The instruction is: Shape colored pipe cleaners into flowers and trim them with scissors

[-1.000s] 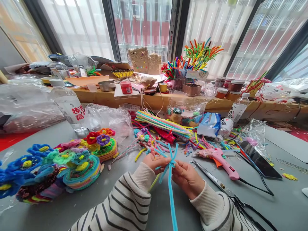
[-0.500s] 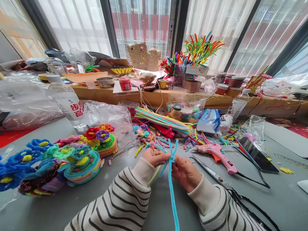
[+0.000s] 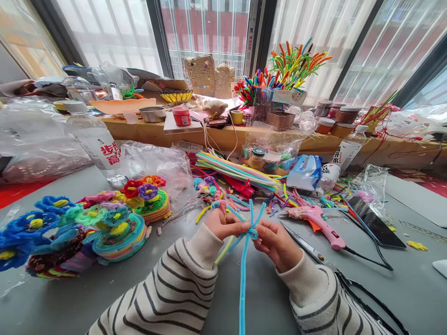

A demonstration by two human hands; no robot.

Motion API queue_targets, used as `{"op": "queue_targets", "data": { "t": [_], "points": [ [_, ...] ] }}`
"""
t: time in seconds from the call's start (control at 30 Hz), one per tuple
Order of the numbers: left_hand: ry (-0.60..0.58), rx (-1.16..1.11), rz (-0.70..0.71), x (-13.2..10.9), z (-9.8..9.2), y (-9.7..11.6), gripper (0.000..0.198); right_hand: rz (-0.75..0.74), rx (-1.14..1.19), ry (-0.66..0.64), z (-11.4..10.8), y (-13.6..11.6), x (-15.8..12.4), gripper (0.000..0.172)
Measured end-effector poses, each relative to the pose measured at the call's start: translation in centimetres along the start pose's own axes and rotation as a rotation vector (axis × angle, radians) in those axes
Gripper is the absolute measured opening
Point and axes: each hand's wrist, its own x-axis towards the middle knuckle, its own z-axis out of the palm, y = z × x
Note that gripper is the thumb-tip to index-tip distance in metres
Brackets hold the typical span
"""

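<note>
Between my two hands is a bundle of light blue pipe cleaners (image 3: 243, 279), crossed and twisted at a small knot. Short ends fan upward from the knot, and a long doubled strand hangs down toward me. My left hand (image 3: 225, 226) pinches the knot from the left, thumb pointing right. On the other side, my right hand (image 3: 279, 244) is closed with thumb and finger at the knot's right edge. A yellow-green pipe cleaner (image 3: 224, 250) shows below my left hand. Some of the fingers are hidden behind the hands.
Pipe-cleaner flowers (image 3: 37, 224) and round coiled bases (image 3: 120, 242) stand at left. Large scissors (image 3: 319, 257) lie right, partly under my sleeve, beside a pink glue gun (image 3: 319, 223) and a phone (image 3: 375, 223). Behind lie loose pipe cleaners (image 3: 237, 171); a water bottle (image 3: 94, 144) stands left.
My right hand has shifted slightly right and up, covering the scissors' tip. The long blue strand has swung left, and the upper ends have changed angle. Both hands keep hold of the knot.
</note>
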Motion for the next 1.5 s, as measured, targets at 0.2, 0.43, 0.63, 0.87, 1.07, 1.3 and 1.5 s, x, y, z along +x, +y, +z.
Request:
{"op": "queue_targets", "data": {
  "t": [0.2, 0.43, 0.63, 0.87, 1.07, 1.3, 1.5],
  "points": [
    [-0.005, -0.032, -0.036, -0.2, 0.4, -0.3, 0.036, -0.084, -0.059, 0.195, 0.3, -0.2, 0.2, 0.023],
    [0.008, -0.354, -0.225, -0.7, 0.7, 1.6, 0.037, -0.175, 0.257, 0.366, 0.6, -1.2, -0.1, 0.02],
    [0.01, -0.391, -0.116, -1.4, 1.9, 1.1, 0.04, -0.204, 0.228, 0.289, 0.9, -0.9, -0.1, 0.018],
    [0.143, -0.22, 0.068, -1.1, 2.4, 1.1, 0.025, -0.211, 0.053, 0.277, 1.4, -0.1, -0.4, 0.017],
    [0.202, -0.169, 0.039, -0.9, 1.9, 0.5, 0.029, -0.244, -0.044, 0.284, 1.3, 0.4, -0.1, 0.017],
    [0.219, -0.067, 0.031, -0.9, 2.1, 0.3, 0.024, -0.245, -0.067, 0.352, 0.6, 0.2, 0.1, 0.015],
    [0.205, -0.064, -0.001, -0.6, 1.8, 0.0, 0.039, -0.044, 0.042, 0.346, 0.6, -0.7, -0.1, 0.02]
  ]
}}
